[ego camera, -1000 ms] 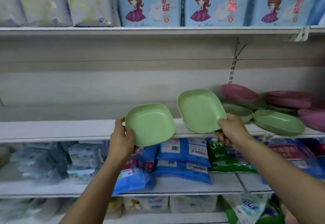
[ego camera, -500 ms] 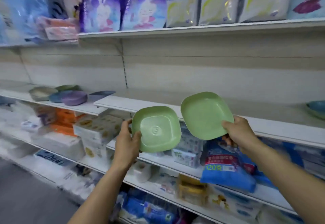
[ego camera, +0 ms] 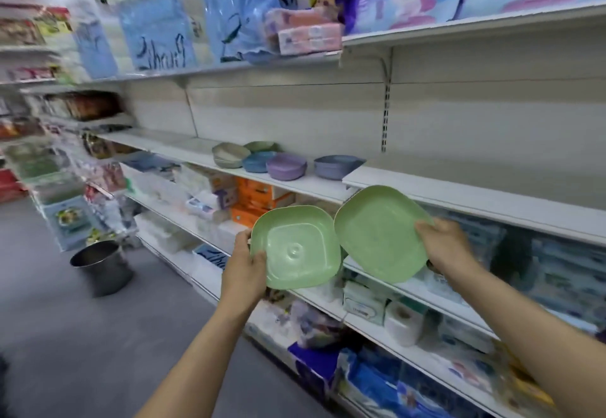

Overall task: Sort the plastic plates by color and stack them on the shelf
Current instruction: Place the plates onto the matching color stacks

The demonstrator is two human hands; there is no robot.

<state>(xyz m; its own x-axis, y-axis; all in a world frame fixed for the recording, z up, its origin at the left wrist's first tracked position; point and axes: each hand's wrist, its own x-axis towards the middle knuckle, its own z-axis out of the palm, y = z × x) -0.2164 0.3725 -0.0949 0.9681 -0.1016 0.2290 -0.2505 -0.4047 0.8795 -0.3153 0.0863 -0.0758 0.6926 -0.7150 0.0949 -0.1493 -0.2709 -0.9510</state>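
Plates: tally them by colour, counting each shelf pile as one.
Green: 3, left-held plate, right-held plate, green pile
Beige: 1, beige pile
Blue: 2, blue pile, slate pile
Purple: 1, purple pile
Total: 7

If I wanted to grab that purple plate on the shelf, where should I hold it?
Probably pinch the front rim of the purple plate, reaching straight in from the aisle side. Its rim flares out wider than its base, the blue plate crowds its left, and the back panel stands behind it.
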